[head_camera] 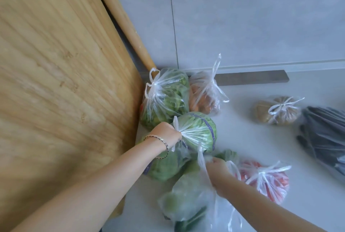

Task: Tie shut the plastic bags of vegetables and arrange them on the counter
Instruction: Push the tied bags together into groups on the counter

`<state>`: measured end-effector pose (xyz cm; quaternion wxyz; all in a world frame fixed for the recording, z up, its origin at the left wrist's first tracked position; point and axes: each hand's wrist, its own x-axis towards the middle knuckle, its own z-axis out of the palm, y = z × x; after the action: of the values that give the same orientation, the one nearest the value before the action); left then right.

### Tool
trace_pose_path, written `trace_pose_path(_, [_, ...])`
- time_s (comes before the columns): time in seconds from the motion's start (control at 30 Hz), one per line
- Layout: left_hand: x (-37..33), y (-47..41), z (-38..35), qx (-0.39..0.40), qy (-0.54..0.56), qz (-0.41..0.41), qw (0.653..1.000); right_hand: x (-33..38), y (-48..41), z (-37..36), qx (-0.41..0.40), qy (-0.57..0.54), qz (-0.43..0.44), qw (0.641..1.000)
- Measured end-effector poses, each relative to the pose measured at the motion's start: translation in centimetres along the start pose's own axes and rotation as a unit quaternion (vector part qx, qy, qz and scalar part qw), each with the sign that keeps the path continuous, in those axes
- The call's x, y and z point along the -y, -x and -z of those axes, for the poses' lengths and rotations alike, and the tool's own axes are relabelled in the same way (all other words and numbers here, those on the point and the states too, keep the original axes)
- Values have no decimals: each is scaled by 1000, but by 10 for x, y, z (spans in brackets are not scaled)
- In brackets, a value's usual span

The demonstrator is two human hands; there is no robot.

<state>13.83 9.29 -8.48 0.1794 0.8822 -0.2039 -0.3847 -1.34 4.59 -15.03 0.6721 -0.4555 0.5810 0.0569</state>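
Left grip [168,134] clutches the cabbage bag [197,133] by its neck; right grip [218,168] pinches a handle of the greens bag [186,192].

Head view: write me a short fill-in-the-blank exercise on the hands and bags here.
1. The left hand grips the neck of a bag whose round vegetable is ____.
2. The beaded bracelet is on the ____ wrist.
3. The right hand pinches a handle of the pale-green bag, beside the tied bag of ____ vegetables.
Missing words: green; left; red.
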Motion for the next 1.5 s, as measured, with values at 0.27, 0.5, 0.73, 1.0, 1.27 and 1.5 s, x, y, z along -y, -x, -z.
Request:
trace_pose_path(0.27, [38, 25, -6, -74, 169, 70, 980, 13, -10, 31, 1, 190, 109, 976])
trace_pose_path(0.5, [81, 51, -20, -207, 277, 94, 934, 34, -3, 16, 71, 248, 132, 957])
trace_pose_path(0.73, [89, 62, -11, -331, 356, 124, 865, 45, -9, -13, 84, 149, 102, 980])
trace_pose_path(1.0, [75, 57, -42, -332, 297, 78, 892, 36, -27, -9, 50, 47, 83, 994])
trace_pose_path(1.27, [94, 61, -75, -279, -218, 13, 935, -14, -66, -14, 140, -13, -12, 990])
trace_pose_path(1.5, [108, 61, -79, -182, -221, 8, 958, -19, -38, -42, 131, -27, -54, 990])
